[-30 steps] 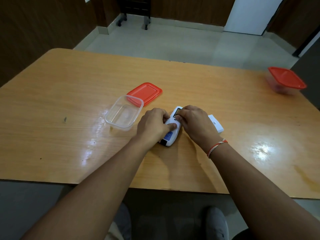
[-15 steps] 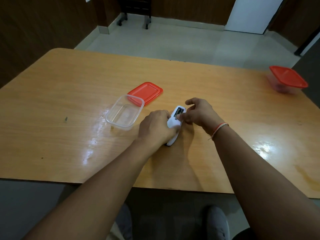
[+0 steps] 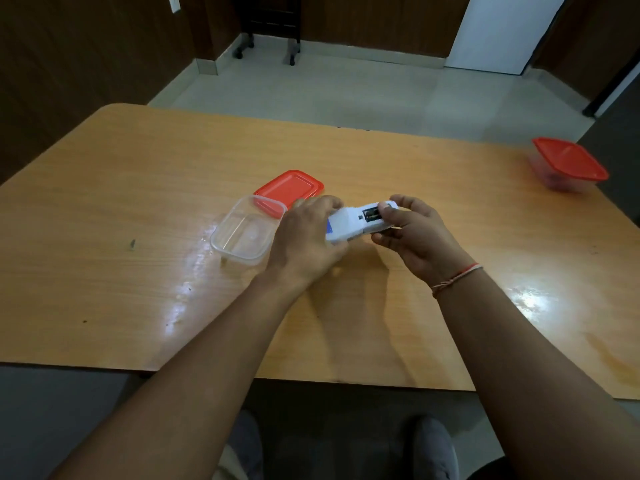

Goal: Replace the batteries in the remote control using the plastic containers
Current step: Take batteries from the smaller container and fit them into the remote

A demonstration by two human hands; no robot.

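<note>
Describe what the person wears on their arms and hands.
Both forearms are bare, with no sleeves, gloves or rings in view. The right hand has a thin red-and-white thread bracelet at the wrist. The left hand and its wrist carry nothing.

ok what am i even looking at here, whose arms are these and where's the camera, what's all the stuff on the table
There is no machine here: these are a person's two bare arms. The camera sits on their head and looks forward and down, so you see what they see, even their shoes at the bottom.

The left hand grips one end of a white remote control, and the right hand holds the other end. The remote's back is open, and dark batteries show in the compartment.

On the wooden table sits an open clear container that looks empty, with its red lid lying just behind it. Far to the right stands a second container, closed with a red lid. What it holds is too blurry to tell.
</note>
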